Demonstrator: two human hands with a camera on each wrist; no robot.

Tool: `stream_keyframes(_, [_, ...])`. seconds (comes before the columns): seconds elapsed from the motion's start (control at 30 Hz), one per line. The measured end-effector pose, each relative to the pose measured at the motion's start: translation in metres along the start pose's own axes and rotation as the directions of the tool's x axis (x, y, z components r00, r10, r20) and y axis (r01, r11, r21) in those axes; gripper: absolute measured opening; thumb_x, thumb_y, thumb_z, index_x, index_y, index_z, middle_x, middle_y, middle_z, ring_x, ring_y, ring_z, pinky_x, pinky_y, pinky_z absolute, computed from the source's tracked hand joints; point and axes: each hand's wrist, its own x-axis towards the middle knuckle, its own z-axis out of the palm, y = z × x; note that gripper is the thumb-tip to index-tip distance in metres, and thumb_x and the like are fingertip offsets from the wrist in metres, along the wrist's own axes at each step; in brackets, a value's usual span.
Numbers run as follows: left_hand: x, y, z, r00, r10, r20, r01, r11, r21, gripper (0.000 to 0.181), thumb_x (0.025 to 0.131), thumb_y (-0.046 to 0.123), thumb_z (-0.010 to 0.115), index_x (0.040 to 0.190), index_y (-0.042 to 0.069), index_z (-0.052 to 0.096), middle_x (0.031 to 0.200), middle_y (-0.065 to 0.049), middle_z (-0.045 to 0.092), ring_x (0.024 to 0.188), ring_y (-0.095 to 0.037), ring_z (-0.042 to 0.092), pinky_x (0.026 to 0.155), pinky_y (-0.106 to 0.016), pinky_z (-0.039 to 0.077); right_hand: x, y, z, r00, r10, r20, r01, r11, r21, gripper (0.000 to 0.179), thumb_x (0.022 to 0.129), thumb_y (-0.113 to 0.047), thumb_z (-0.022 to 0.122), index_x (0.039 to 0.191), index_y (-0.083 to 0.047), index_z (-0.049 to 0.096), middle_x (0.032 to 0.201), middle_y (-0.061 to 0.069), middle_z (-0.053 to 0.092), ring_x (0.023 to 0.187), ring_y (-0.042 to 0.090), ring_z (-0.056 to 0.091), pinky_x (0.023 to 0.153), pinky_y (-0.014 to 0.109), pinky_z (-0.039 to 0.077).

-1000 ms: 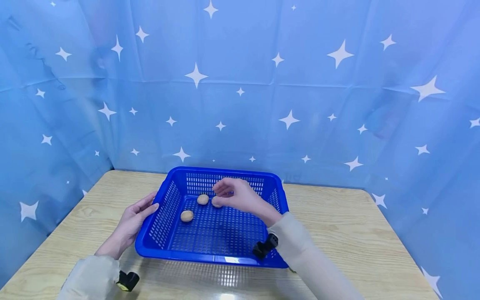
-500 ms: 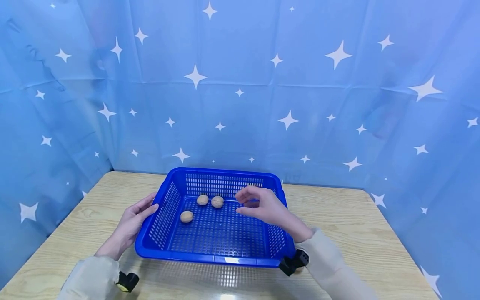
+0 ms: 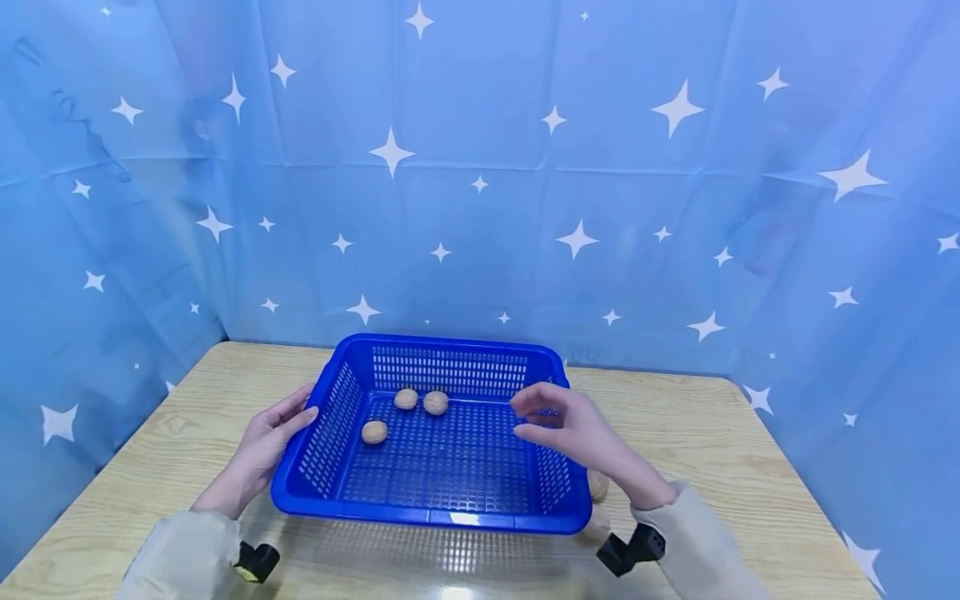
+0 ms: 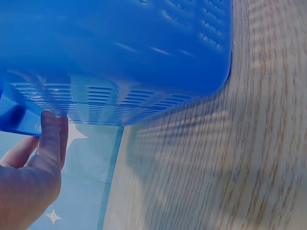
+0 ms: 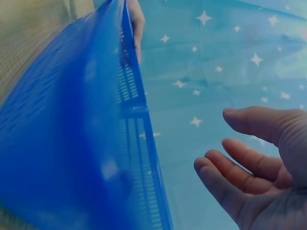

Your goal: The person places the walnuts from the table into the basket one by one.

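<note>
A blue plastic basket with slotted walls stands on the table in the head view. Inside, toward its left back, lie three walnuts: one walnut and another walnut side by side, a third walnut nearer the front. My left hand grips the basket's left rim, thumb on top and fingers against the outer wall. Over the right rim hovers my right hand, holding nothing, its fingers loosely bent and apart from the thumb, as the right wrist view shows too.
On the wooden table, right of the basket, sit a walnut and a similar brown thing, both partly hidden by the basket and my right forearm. A blue star-patterned curtain hangs behind and around the table.
My right hand has moved right, from above the walnut at the basket's back to over its right rim, uncovering that walnut. The left hand and basket have stayed put.
</note>
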Motion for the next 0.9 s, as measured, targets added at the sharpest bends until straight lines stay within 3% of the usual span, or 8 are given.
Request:
stream_keyframes(0.3, [0.0,0.001,0.0,1.0,0.013,0.006,-0.013,1.0,-0.004,0.067,0.095,0.03,0.057,0.149,0.008,0.024,0.108,0.019,0.051,0.091,0.003,0.057,0.079,-0.019,0.05,-0.022,0.013,-0.012,0.997,0.057,-0.055,-0.054,0.997,0.05,0.027,0.086,-0.013,0.069,0.109,-0.002,0.061,0.106,0.01,0.063,0.102,0.032,0.06,0.085,0.03,0.051])
stream_keyframes(0.57, [0.0,-0.001,-0.002,1.0,0.011,0.021,-0.011,1.0,-0.019,0.066,0.095,0.029,0.056,0.149,0.008,0.023,0.105,0.022,0.053,0.091,0.002,0.058,0.078,-0.02,0.051,-0.041,0.027,-0.019,0.991,0.064,-0.12,-0.054,0.995,0.085,0.025,0.088,-0.006,0.064,0.11,0.006,0.059,0.108,0.021,0.061,0.101,0.03,0.061,0.083,0.024,0.051])
stream_keyframes(0.9, [0.0,-0.002,-0.002,0.999,0.018,0.028,-0.017,1.0,-0.013,0.066,0.095,0.03,0.056,0.149,0.008,0.023,0.105,0.022,0.053,0.092,0.002,0.057,0.079,-0.02,0.05,-0.061,0.051,-0.024,0.948,0.158,-0.277,-0.133,0.985,0.106,0.025,0.087,-0.007,0.066,0.108,0.006,0.06,0.101,0.016,0.064,0.091,0.009,0.061,0.078,0.023,0.052])
